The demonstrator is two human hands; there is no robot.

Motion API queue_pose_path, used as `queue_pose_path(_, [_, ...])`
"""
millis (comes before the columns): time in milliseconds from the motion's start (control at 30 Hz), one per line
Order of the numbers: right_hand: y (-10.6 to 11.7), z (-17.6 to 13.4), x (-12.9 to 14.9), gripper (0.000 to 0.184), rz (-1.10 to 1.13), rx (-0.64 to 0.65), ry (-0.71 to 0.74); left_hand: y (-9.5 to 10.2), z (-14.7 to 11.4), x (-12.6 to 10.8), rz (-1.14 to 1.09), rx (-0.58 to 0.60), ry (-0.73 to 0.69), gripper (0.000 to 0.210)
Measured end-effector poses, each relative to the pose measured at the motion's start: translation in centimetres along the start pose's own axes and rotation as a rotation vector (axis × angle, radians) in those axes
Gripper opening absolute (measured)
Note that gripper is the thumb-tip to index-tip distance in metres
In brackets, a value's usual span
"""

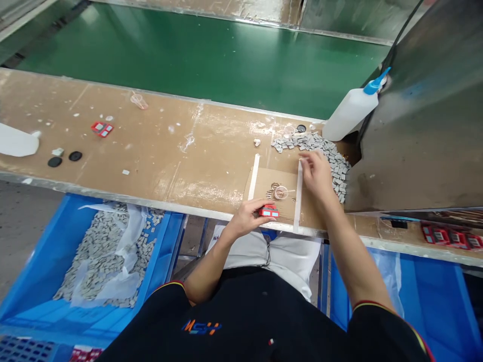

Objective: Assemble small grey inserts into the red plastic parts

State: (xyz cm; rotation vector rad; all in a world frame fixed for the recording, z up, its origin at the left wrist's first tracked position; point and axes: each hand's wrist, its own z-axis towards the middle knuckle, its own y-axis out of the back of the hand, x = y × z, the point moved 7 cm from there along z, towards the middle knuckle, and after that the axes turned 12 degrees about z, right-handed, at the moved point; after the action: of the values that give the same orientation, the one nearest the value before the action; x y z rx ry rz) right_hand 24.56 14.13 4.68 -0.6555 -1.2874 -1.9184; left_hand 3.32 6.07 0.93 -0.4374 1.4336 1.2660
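Note:
My left hand point(244, 217) is closed on a small red plastic piece point(268, 211) with grey and pale blue panels, held at the table's front edge. Just beyond it, a small clear cup point(280, 193) with a thin stick across it stands on a cardboard square, several small shiny bits point(270, 194) lying beside it. My right hand point(316, 170) is over the table by the inner edge of a pile of flat grey pieces point(337, 163). Its thumb and forefinger are pinched together; what is between them is too small to make out.
A white bottle with a blue nozzle point(350, 113) stands behind the pile, against a metal panel point(422, 125). A green conveyor belt point(196, 58) runs behind the table. Another red piece point(102, 129) lies at left. Blue bins point(41, 261) sit below the table edge.

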Motion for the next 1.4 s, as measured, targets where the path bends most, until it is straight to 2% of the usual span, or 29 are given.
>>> queue_pose_path(100, [-0.3,4.4,-3.7,0.018,-0.163,0.056,-0.039,0.1,-0.2,0.1,-0.009,-0.005,-0.006,0.042])
queue_pose_path(200, [-1.2,6.1,-5.2,0.015,-0.266,0.115,-0.018,0.2,-0.3,0.1,0.003,0.006,0.008,0.042])
queue_pose_path(333, [-1.8,4.8,-4.6,0.021,-0.363,0.148,0.031,0.3,-0.4,0.1,0.029,0.019,0.019,0.039])
queue_pose_path(500, [-2.4,3.8,-2.8,0.021,-0.314,0.168,0.112,0.2,-0.4,-0.1,0.013,0.015,-0.014,0.039])
queue_pose_path(567, [-2.1,4.1,-2.3,0.019,-0.26,0.168,0.1,0.2,-0.4,0.0,0.012,0.017,-0.027,0.041])
queue_pose_path(633, [-0.6,4.0,-1.5,0.016,-0.172,0.109,0.04,0.1,-0.4,0.1,0.008,0.027,-0.067,0.046])
queue_pose_path(733, [2.5,1.3,0.8,0.014,0.012,-0.017,-0.071,0.0,-0.4,-0.1,-0.005,0.056,-0.147,0.051])
queue_pose_path(800, [3.5,-1.9,3.3,0.012,0.127,-0.03,-0.112,-0.1,-0.5,0.0,-0.025,0.076,-0.161,0.053])
queue_pose_path(900, [2.2,-7.1,6.8,0.009,0.303,0.084,-0.124,-0.3,-0.5,0.5,-0.104,0.098,-0.07,0.05])
queue_pose_path(1000, [-0.5,-10.2,8.0,0.012,0.39,0.189,-0.181,-0.7,-0.6,1.0,-0.158,0.124,0.043,0.041])
queue_pose_path(1067, [-1.7,-10.8,7.5,0.014,0.388,0.207,-0.219,-0.9,-0.7,1.0,-0.128,0.14,0.061,0.036])
queue_pose_path(1167, [-2.5,-10.5,6.8,0.016,0.363,0.238,-0.232,-0.8,-0.6,0.7,-0.045,0.145,0.032,0.034])
queue_pose_path(1400, [-2.5,-10.2,8.0,0.023,0.238,0.361,-0.108,-0.8,-0.6,0.2,0.029,0.165,-0.051,0.028])
